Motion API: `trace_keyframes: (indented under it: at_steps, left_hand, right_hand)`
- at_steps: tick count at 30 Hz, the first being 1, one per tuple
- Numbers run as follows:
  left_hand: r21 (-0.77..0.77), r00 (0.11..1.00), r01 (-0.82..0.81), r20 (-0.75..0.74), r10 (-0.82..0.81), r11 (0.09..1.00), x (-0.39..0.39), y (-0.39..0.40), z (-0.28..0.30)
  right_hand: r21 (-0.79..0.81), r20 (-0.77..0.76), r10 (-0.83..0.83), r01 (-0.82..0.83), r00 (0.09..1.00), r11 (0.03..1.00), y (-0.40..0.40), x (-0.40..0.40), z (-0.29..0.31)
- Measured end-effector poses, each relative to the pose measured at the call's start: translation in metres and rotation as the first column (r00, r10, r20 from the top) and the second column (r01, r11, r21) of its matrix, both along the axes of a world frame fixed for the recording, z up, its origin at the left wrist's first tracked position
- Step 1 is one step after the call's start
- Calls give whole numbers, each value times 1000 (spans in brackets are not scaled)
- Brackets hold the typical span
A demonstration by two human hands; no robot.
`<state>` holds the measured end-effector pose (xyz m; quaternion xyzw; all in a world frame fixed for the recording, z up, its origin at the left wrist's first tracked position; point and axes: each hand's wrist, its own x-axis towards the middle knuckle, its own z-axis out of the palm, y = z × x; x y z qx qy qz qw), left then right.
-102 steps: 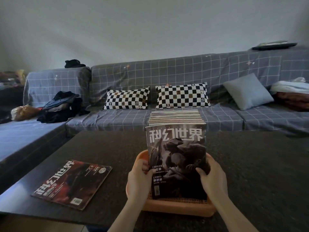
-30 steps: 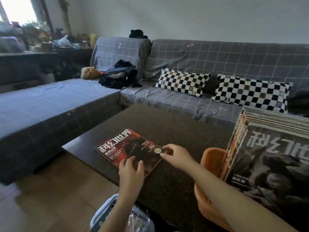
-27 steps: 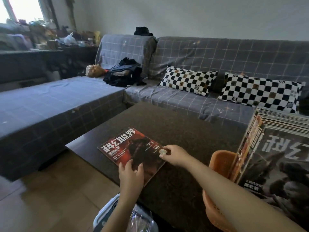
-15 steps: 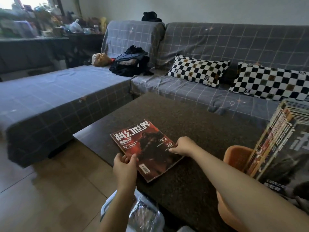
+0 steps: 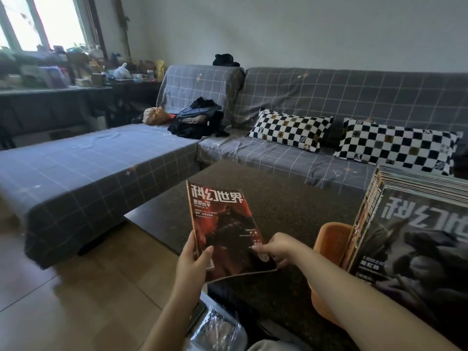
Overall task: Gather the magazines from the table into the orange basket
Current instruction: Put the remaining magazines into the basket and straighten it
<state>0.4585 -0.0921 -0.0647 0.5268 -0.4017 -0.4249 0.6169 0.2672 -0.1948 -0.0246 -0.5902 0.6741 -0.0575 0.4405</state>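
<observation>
The red magazine [image 5: 222, 231], flat on the table [image 5: 291, 211] moments earlier, was now lifted, left hand [image 5: 191, 262] and right hand [image 5: 277, 248] each closed in a grip on its lower edge, ready for the orange basket [image 5: 330, 240].

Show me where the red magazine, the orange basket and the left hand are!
red magazine [image 5: 222, 229], head view, middle of its cover.
orange basket [image 5: 329, 241], head view, on its near wall.
left hand [image 5: 191, 264], head view, back of the hand gripping the magazine's lower left edge.
</observation>
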Motion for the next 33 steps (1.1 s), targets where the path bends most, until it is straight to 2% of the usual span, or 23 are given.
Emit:
trace_keyframes:
  at_steps: [3, 6, 9, 11, 18, 24, 27, 30, 33]
  left_hand:
    - [-90, 997, 36, -69, -42, 995, 1, 18, 19]
    - [-131, 982, 108, -138, -126, 985, -1, 34, 43]
    - [-165, 966, 200, -134, -223, 966, -9, 44, 64]
    - [-171, 953, 246, -136, -270, 954, -21, 49, 76]
    - [-196, 894, 344, -231, -384, 918, -86, 47, 97]
    - [-152, 849, 483, -160, -503, 863, -138, 34, 102]
    - [-85, 875, 475, -53, -480, 876, -164, 21, 98]
    - [-6, 896, 422, 154, -416, 907, -194, 6, 90]
    - [46, 857, 377, 360, -368, 925, -219, -5, 80]
  right_hand:
    - [-6, 269, -30, 33, 963, 999, 24, -8, 16]
    - [-89, 500, -25, 80, 866, 993, 45, -20, 33]
    - [-151, 656, -38, 180, 754, 972, 63, -40, 52]
    - [-197, 707, -39, 249, 706, 948, 74, -57, 64]
    - [-292, 762, -90, 464, 642, 837, 117, -125, 81]
    - [-310, 783, -186, 632, 593, 711, 151, -184, 76]
    - [-311, 782, -231, 683, 579, 661, 164, -210, 69]
    - [-427, 682, -291, 688, 671, 587, 174, -231, 59]
    - [-562, 542, -355, 643, 762, 521, 178, -248, 47]
